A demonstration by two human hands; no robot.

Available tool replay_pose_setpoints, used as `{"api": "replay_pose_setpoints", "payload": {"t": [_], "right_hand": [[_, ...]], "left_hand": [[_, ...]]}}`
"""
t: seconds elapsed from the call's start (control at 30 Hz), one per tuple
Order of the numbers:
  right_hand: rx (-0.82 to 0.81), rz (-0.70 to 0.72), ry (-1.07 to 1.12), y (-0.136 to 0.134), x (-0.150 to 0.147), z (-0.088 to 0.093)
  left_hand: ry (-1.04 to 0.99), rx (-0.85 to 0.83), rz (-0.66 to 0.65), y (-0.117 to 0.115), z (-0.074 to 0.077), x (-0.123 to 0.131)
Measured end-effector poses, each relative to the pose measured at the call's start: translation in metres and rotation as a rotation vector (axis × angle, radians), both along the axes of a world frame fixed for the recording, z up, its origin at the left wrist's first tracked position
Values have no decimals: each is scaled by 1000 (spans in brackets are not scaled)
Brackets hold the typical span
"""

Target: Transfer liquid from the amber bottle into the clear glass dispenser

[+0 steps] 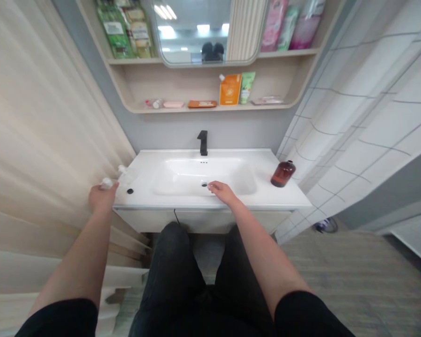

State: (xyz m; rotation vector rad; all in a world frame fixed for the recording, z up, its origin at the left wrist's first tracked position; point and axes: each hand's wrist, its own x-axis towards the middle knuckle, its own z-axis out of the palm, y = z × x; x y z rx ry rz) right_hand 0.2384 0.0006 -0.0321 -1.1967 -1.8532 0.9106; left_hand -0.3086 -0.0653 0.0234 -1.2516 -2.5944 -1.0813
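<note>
At the left end of the white washbasin counter (145,161), my left hand (101,197) is closed around a whitish, partly clear object (107,183), too blurred to name. Another small white piece (122,169) shows just beyond it, against the curtain. My right hand (221,191) hovers over the front of the basin (236,175), beside the drain (204,184). Its thumb and fingers are pinched together; whatever may be between them is too small to make out. A small round black thing (130,191) lies on the counter to the right of my left hand.
A brown bottle without a cap (283,173) stands on the counter's right side. The black faucet (203,142) rises behind the basin. Above hangs a mirrored shelf unit (210,110) with an orange pouch (230,89) and a green tube (246,87). A beige curtain (56,117) borders the left.
</note>
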Motion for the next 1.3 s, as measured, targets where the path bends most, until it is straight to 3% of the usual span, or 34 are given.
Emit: {"api": "replay_pose_setpoints", "payload": {"t": [0.1, 0.2, 0.37, 0.47, 0.57, 0.83, 0.97, 1.03, 1.13, 1.23, 1.3], "right_hand": [[-6, -3, 4, 0, 0, -2], [-4, 2, 12, 1, 0, -3], [-4, 10, 24, 3, 1, -3], [-5, 16, 33, 3, 1, -2], [-2, 8, 15, 1, 0, 0], [11, -9, 2, -4, 0, 4], [13, -33, 3, -3, -1, 3], [4, -47, 3, -2, -2, 3], [6, -61, -11, -2, -1, 4], [13, -96, -45, -3, -2, 5], [28, -125, -53, -5, -3, 6]], "left_hand": [[-146, -17, 146, 11, 1, 7], [-191, 12, 111, 13, 2, 12], [119, 143, 130, -18, -10, 28], [244, 63, -72, -31, -15, 46], [272, -108, -286, -23, -15, 61], [377, -339, -308, 14, -20, 60], [374, -329, -386, 20, -22, 65], [313, -244, -479, 24, -24, 88], [129, -141, -688, 34, -32, 150], [-9, -133, -847, 49, -43, 215], [10, -179, -925, 58, -49, 243]]}}
